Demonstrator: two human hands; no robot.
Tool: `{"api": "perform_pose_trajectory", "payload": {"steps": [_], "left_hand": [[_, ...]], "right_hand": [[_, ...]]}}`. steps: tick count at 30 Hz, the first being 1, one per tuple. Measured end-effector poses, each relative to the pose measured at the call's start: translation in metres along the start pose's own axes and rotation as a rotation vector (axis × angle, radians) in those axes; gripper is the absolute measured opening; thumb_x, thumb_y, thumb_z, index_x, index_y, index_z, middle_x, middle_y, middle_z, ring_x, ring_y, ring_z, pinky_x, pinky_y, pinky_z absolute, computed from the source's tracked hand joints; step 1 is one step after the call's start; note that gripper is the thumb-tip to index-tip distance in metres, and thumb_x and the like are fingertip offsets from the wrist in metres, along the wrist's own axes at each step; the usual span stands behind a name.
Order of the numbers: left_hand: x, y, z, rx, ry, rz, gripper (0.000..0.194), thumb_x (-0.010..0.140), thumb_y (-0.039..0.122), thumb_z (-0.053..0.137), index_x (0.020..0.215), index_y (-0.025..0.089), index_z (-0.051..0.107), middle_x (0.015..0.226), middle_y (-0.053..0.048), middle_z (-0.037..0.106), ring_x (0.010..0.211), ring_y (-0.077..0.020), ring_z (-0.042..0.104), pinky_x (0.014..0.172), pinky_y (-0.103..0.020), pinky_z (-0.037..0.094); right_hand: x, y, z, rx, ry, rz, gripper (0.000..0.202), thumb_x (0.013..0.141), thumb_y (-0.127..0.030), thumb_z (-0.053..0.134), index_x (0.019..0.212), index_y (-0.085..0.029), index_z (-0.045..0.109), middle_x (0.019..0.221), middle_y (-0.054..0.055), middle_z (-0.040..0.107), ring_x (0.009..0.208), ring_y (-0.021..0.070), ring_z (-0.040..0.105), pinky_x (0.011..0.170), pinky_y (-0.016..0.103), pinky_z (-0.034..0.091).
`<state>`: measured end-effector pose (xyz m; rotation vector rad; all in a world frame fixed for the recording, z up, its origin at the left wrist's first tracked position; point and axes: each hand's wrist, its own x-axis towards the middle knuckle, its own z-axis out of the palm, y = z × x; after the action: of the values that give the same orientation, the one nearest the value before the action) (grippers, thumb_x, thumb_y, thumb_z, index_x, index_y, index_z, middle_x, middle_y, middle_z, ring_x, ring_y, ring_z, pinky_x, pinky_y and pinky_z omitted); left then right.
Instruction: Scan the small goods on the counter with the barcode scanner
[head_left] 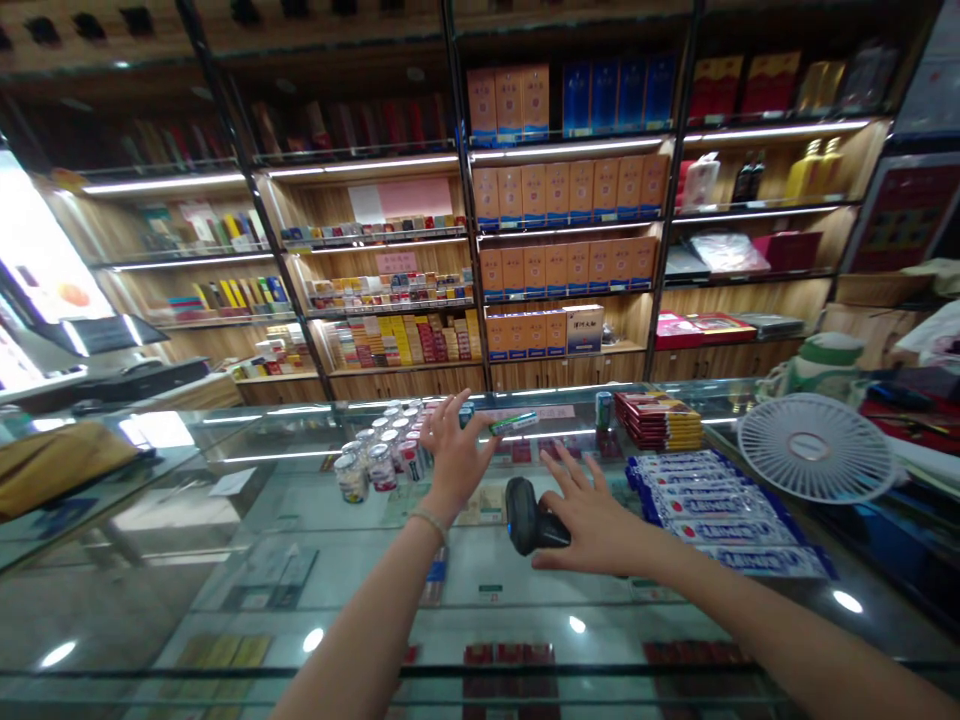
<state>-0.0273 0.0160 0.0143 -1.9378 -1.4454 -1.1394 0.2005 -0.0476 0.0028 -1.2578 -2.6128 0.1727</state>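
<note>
Over the glass counter, my left hand [457,450] holds a slim green and white stick-shaped pack [514,422] between thumb and fingers. A dark small cylinder [466,413] shows at its fingertips. To the right, my right hand [596,510] has its fingers spread, with the thumb and palm side against the handle of a black handheld scanner [529,520]; whether it grips the scanner is unclear. Small jars and cans [382,467] stand in a group left of my left hand. Another small green can [603,410] stands upright behind my right hand.
Red and yellow packs [660,420] are stacked at the right. Blue and white packets [720,510] lie in a row before them. A white fan [817,447] and green-white jug [825,365] stand at far right. Brown cloth [60,465] lies left. Stocked shelves [562,232] line the wall.
</note>
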Motion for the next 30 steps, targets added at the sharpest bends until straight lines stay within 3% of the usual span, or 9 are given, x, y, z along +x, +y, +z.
{"api": "perform_pose_trajectory", "payload": {"steps": [3,8,17,24,30], "left_hand": [[0.000,0.000,0.000,-0.022,0.013,0.010,0.013,0.085,0.033,0.071,0.097,0.029,0.071,0.148,-0.008,0.044,0.142,-0.0328,0.033,0.118,-0.061,0.024],[0.001,0.001,0.002,-0.070,0.036,-0.005,0.015,0.083,0.032,0.072,0.097,0.027,0.070,0.149,-0.008,0.042,0.141,-0.0329,0.034,0.118,-0.060,0.028],[0.000,0.005,0.006,-0.121,0.051,-0.006,0.016,0.080,0.029,0.076,0.095,0.027,0.070,0.147,-0.007,0.043,0.139,-0.0326,0.037,0.118,-0.057,0.029],[0.000,0.017,0.010,-0.162,0.008,-0.037,0.018,0.080,0.029,0.077,0.097,0.026,0.072,0.144,-0.009,0.046,0.138,-0.0324,0.039,0.117,-0.055,0.032],[0.004,0.029,0.010,-0.194,-0.037,-0.049,0.017,0.080,0.028,0.076,0.097,0.026,0.073,0.144,-0.009,0.048,0.137,-0.0308,0.041,0.117,-0.053,0.033]], "right_hand": [[0.011,0.014,-0.027,0.000,0.071,0.091,0.064,0.085,-0.076,0.050,0.117,-0.024,0.069,0.166,0.013,0.020,0.154,0.0382,0.003,0.119,0.066,0.003],[0.038,0.043,-0.050,-0.082,0.235,0.203,0.054,0.092,-0.055,0.054,0.140,-0.031,0.056,0.167,0.011,0.017,0.154,0.0355,0.005,0.118,0.063,0.008],[0.050,0.062,-0.014,-0.050,0.318,0.207,0.059,0.093,-0.045,0.054,0.150,-0.035,0.043,0.168,0.010,0.016,0.154,0.0356,0.007,0.116,0.059,0.019],[0.050,0.064,-0.006,0.014,0.526,0.150,0.049,0.092,-0.042,0.059,0.140,-0.037,0.056,0.166,0.006,0.023,0.152,0.0342,0.015,0.116,0.059,0.022],[0.044,0.062,-0.011,0.091,0.721,0.098,0.040,0.092,-0.040,0.061,0.132,-0.040,0.063,0.163,0.002,0.032,0.150,0.0337,0.020,0.114,0.061,0.023]]}}
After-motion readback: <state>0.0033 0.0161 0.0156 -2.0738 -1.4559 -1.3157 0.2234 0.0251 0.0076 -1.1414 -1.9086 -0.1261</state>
